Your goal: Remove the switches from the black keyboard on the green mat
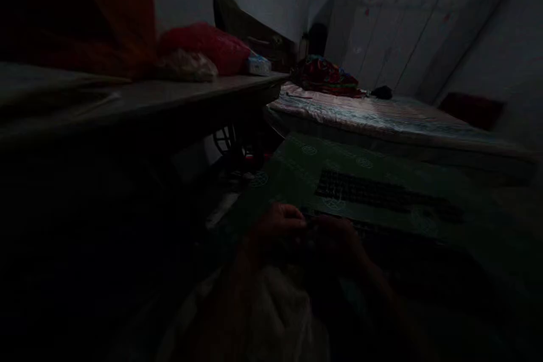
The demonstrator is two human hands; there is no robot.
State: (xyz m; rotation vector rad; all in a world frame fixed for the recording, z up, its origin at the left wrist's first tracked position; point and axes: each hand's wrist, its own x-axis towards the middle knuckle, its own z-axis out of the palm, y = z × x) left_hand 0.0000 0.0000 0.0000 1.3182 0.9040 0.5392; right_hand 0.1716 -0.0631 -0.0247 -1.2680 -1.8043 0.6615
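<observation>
Left hand [278, 225] and right hand [337, 237] are seen pressed together above the green patterned mat [382, 172]. Something small is possibly gripped, but it's too dark to tell. Steadier work would be helped by more light.

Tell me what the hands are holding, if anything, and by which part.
Cannot tell: the left hand and right hand meet in deep shadow by the green mat, too dim to show any object.
</observation>
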